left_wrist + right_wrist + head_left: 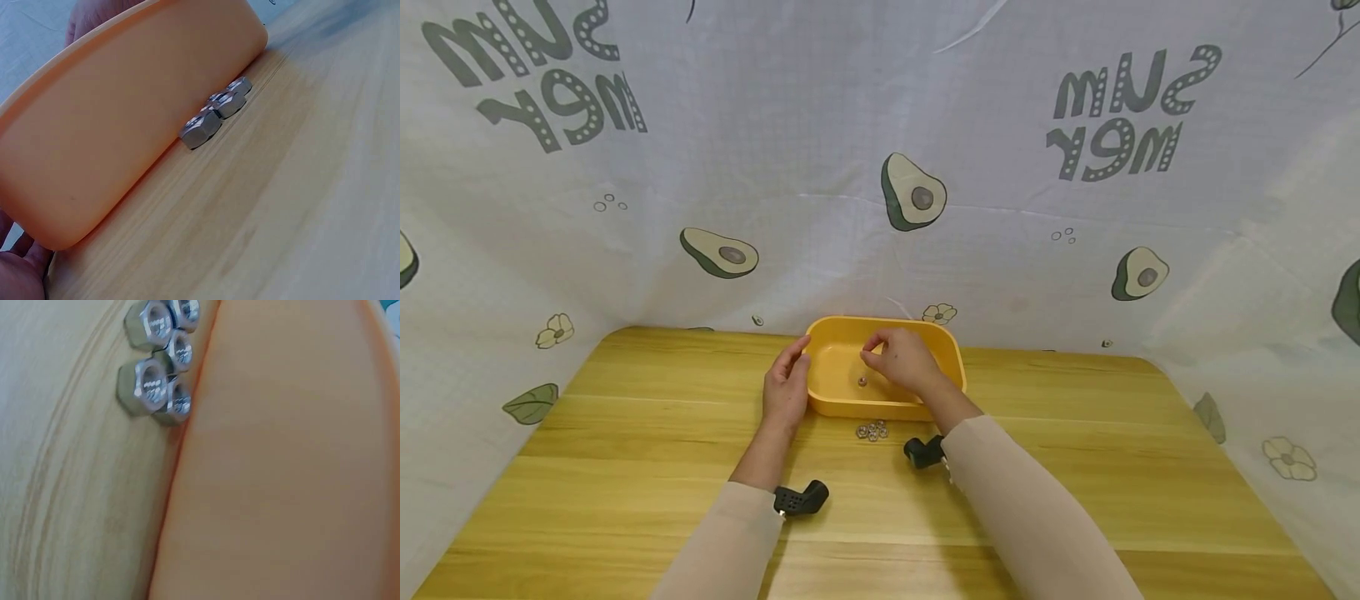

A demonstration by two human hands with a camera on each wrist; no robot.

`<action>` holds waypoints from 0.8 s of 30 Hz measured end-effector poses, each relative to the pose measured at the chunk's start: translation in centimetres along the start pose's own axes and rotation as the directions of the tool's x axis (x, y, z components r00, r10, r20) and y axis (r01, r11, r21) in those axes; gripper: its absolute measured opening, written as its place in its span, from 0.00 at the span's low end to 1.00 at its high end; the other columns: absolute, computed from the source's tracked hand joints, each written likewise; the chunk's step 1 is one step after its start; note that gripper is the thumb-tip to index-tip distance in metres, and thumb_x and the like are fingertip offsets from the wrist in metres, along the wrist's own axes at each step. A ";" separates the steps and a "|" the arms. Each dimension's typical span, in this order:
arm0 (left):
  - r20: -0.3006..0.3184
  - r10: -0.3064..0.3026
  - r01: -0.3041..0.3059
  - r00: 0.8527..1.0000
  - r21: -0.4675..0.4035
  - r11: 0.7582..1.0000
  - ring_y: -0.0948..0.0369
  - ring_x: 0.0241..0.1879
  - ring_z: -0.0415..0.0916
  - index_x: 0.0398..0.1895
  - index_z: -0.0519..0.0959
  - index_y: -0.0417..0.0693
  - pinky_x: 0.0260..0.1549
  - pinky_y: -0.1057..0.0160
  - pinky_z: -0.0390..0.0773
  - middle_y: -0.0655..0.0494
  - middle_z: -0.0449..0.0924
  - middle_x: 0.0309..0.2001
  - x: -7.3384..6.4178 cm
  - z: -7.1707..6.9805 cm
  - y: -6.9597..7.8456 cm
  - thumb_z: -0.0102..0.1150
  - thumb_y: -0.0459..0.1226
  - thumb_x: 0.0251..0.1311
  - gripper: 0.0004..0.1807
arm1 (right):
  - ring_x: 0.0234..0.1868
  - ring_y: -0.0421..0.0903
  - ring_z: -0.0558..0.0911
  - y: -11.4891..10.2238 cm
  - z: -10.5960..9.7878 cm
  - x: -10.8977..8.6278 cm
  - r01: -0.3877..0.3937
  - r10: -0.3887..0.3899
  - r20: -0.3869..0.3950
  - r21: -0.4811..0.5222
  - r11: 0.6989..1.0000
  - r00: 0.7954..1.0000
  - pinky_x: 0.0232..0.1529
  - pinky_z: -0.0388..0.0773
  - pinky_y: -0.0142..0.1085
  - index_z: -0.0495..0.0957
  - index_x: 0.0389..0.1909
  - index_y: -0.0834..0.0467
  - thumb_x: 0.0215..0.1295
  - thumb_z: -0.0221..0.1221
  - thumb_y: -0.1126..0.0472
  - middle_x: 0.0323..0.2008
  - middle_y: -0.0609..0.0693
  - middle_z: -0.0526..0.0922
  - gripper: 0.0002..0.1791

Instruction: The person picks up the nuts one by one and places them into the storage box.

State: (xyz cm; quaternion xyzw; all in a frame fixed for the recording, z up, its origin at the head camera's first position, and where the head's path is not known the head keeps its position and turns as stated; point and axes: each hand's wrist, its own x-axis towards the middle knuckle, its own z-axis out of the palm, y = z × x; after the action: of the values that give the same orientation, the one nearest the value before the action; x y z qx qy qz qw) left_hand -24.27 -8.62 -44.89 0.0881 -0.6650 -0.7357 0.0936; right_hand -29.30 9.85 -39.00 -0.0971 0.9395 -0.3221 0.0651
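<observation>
A yellow plastic tray (887,410) stands on the table, and a single metal nut (862,382) shows inside it. My left hand (786,392) rests against the tray's left end, its fingers along the outer wall; in the left wrist view those fingers (22,272) show at the tray's lower corner. Over the inside of the tray is my right hand (901,360), thumb and forefinger close together above the nut, with nothing visible between them. Several hex nuts (872,430) lie clustered just in front of the tray, close to its wall, and show large in the right wrist view (150,384).
The wooden table (662,450) reaches out on both sides of the tray. A pale patterned cloth (820,167) hangs right behind it. Each wrist carries a black camera mount, the left one (801,498) lower than the right one (923,452).
</observation>
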 end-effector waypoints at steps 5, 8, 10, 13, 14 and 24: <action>-0.003 -0.008 0.008 1.000 0.005 1.000 0.53 0.74 0.63 0.70 0.75 0.50 0.76 0.51 0.63 0.49 0.68 0.74 0.0 0.0 0.0 0.46 0.38 0.78 0.21 | 0.23 0.44 0.70 -0.6 -0.5 -0.9 0.008 -0.008 -0.012 0.019 1.000 1.000 0.23 0.65 0.30 0.84 0.42 0.52 0.68 0.66 0.53 0.24 0.48 0.73 0.08; -0.007 -0.010 0.010 1.000 0.005 1.000 0.53 0.74 0.63 0.70 0.75 0.50 0.76 0.52 0.64 0.49 0.68 0.74 0.0 -0.1 0.0 0.47 0.38 0.78 0.21 | 0.20 0.44 0.69 -0.9 -0.7 -1.6 0.026 -0.025 -0.023 0.039 0.999 0.999 0.21 0.63 0.31 0.84 0.42 0.52 0.68 0.66 0.53 0.22 0.48 0.71 0.08; -0.010 -0.011 0.011 1.000 0.005 1.000 0.54 0.74 0.64 0.69 0.75 0.50 0.76 0.52 0.64 0.49 0.69 0.74 0.0 -0.1 0.0 0.47 0.38 0.78 0.21 | 0.19 0.44 0.67 -1.1 -0.9 -2.2 0.036 -0.034 -0.026 0.065 0.997 0.999 0.20 0.62 0.31 0.84 0.41 0.52 0.68 0.66 0.53 0.20 0.48 0.70 0.08; -0.010 -0.010 0.010 1.000 0.006 1.000 0.53 0.74 0.64 0.69 0.75 0.50 0.76 0.51 0.64 0.49 0.69 0.74 0.0 0.0 -0.1 0.47 0.38 0.78 0.21 | 0.17 0.44 0.64 -1.2 -1.2 -3.1 0.055 -0.052 -0.027 0.105 0.993 0.998 0.19 0.59 0.31 0.84 0.40 0.52 0.67 0.67 0.54 0.18 0.47 0.66 0.07; -0.010 -0.009 0.009 1.000 0.007 1.000 0.53 0.74 0.64 0.69 0.75 0.50 0.76 0.51 0.64 0.49 0.69 0.74 0.0 0.0 -0.1 0.46 0.38 0.78 0.21 | 0.16 0.43 0.64 -1.2 -1.3 -3.4 0.064 -0.061 -0.027 0.115 0.991 0.998 0.19 0.59 0.31 0.84 0.40 0.52 0.67 0.67 0.54 0.17 0.46 0.65 0.06; -0.011 -0.017 0.017 1.000 0.012 1.000 0.53 0.73 0.64 0.70 0.75 0.51 0.75 0.52 0.65 0.49 0.69 0.74 0.0 0.0 0.0 0.46 0.38 0.78 0.21 | 0.17 0.44 0.63 -0.7 -1.9 -6.5 0.103 -0.097 -0.047 0.146 0.984 0.994 0.19 0.59 0.32 0.85 0.41 0.53 0.66 0.67 0.56 0.16 0.46 0.64 0.07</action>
State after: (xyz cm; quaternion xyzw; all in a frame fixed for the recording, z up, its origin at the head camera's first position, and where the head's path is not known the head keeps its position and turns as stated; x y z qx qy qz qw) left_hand -24.27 -8.62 -44.90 0.0985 -0.6680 -0.7320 0.0903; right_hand -23.25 11.85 -36.68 -0.1324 0.9081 -0.3956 0.0372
